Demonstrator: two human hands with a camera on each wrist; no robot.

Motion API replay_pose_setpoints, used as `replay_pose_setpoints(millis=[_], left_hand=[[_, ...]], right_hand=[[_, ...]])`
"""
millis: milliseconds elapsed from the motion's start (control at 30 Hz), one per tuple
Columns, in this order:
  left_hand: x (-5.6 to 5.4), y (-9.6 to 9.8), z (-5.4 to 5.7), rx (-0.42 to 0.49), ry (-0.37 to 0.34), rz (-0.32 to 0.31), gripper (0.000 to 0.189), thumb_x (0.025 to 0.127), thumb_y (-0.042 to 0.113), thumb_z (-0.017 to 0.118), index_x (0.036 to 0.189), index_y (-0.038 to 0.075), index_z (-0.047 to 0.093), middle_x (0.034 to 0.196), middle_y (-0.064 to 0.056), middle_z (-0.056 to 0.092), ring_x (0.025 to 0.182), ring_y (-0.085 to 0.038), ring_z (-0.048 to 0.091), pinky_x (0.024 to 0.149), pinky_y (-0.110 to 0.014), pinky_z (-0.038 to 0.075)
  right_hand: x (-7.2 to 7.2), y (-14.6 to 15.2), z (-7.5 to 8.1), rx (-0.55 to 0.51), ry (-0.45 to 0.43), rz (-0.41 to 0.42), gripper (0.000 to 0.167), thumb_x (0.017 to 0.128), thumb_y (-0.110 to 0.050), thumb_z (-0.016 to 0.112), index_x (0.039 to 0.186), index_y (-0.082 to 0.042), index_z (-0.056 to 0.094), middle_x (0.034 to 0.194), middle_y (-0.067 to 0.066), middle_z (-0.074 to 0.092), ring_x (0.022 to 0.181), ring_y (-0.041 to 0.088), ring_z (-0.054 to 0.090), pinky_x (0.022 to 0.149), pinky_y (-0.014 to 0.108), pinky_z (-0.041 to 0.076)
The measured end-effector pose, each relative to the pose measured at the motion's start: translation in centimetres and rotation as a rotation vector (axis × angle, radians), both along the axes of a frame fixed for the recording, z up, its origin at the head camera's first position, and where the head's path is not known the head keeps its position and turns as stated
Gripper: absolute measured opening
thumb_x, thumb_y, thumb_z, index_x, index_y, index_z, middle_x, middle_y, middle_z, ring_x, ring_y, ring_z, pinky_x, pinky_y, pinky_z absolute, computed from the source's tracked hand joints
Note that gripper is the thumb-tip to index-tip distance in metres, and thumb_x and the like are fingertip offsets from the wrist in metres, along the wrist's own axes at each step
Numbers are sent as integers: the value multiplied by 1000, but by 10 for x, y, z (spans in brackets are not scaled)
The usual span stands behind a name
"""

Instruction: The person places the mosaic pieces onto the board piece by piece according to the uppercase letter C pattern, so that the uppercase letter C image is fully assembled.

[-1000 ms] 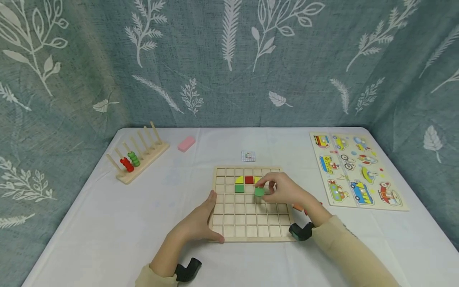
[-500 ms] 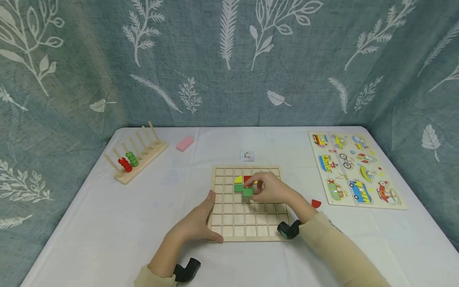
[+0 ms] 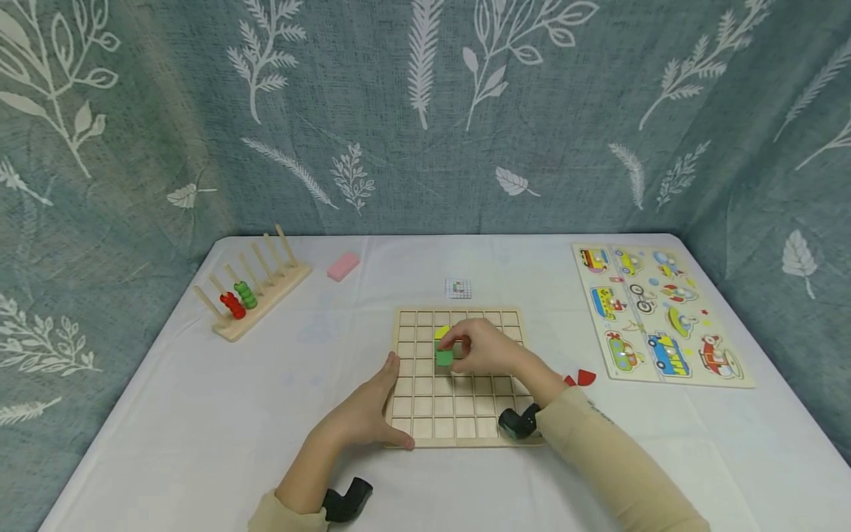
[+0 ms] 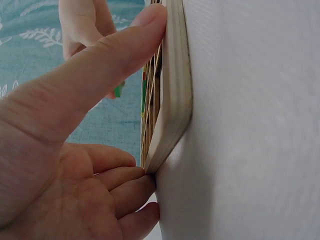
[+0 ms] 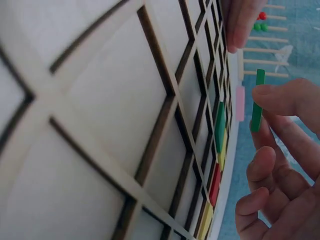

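My right hand (image 3: 488,347) pinches a green square tile (image 3: 444,358) between thumb and fingertips, just above the grid. In the right wrist view the tile (image 5: 258,100) is seen edge-on, apart from the board. The wooden grid board (image 3: 465,408) lies under it; several tiles sit in cells near its far side: a green tile (image 5: 220,127), a red tile (image 5: 215,184) and yellow tiles (image 5: 206,220). In the head view my right hand covers most of them. My left hand (image 3: 362,410) spreads against the board's left edge, thumb and fingers touching the rim.
A small pattern card (image 3: 458,289) lies behind the board. Far left stand a peg rack (image 3: 266,299) with red and green beads and a pink block (image 3: 343,266). To the right are red pieces (image 3: 586,377) and a picture puzzle board (image 3: 658,318).
My right hand has carried the green tile leftward across the board, from the right of the placed tiles to the near side of the placed green one. My left hand stays at the rim.
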State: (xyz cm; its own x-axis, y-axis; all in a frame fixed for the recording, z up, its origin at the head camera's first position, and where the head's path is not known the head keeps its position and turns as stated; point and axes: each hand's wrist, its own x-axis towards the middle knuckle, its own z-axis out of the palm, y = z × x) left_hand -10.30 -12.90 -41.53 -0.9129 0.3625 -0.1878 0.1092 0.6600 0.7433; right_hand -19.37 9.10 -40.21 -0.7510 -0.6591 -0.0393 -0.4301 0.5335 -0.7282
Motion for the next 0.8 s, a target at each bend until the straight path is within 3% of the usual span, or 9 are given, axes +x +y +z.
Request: replay_pose_setpoints(millis=[800], left_hand=[[0, 1, 3, -1, -3, 4, 125, 50, 24, 90, 141, -10, 12, 148, -22, 8, 136, -32, 12, 108, -45, 18]], right_hand=[[-1, -9, -5, 133, 24, -14, 24, 68, -6, 76, 92, -10, 72, 96, 1, 64, 73, 12, 52, 63, 24, 45]])
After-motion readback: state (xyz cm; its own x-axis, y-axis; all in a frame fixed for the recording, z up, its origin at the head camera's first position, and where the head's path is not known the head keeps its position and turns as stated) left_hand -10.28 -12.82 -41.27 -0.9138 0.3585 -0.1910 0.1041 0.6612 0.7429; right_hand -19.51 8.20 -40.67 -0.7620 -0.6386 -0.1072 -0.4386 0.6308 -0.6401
